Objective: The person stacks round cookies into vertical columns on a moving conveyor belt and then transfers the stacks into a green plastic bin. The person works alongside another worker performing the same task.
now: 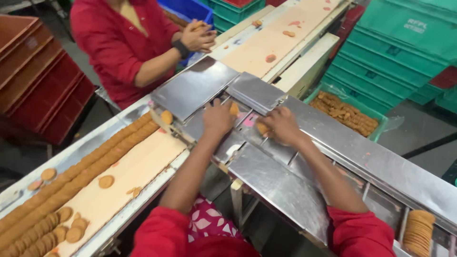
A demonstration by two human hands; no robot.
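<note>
Both hands are down in the middle of the frame on the steel surface [281, 190], working in the channel where it meets the steel cover plates [195, 88]. The left hand [218, 119] lies palm down with its fingers spread flat and slack, not clamped on anything; a single biscuit [234, 109] stands on edge just at its upper right side, touching or nearly touching the hand, can't tell which. The right hand [282, 124] has its fingers curled round another biscuit [262, 128], which pokes out on the hand's left side, so that one's actually gripped. My take on doing this bit well: keep the pinch light and on the rim, since these rounds look thin and would likely snap if squeezed across the face, and let the flat left hand steady the loose one so it doesn't tip over. I'd also keep fingertips clear of the plate edges, which look sharp enough. Lower left of the frame, long biscuit rows [81, 173] lie shingled along the belt [138, 166], with a few strays lying flat beside them. Bottom right, a biscuit stack [418, 233] sits on edge in a slot. Upper left, another person in red [119, 43] has both hands pressed together over something small, hard to see what. Right of centre there's a green crate [376, 131] full of biscuits, with green bins [395, 52] stacked behind it in the upper right.
</note>
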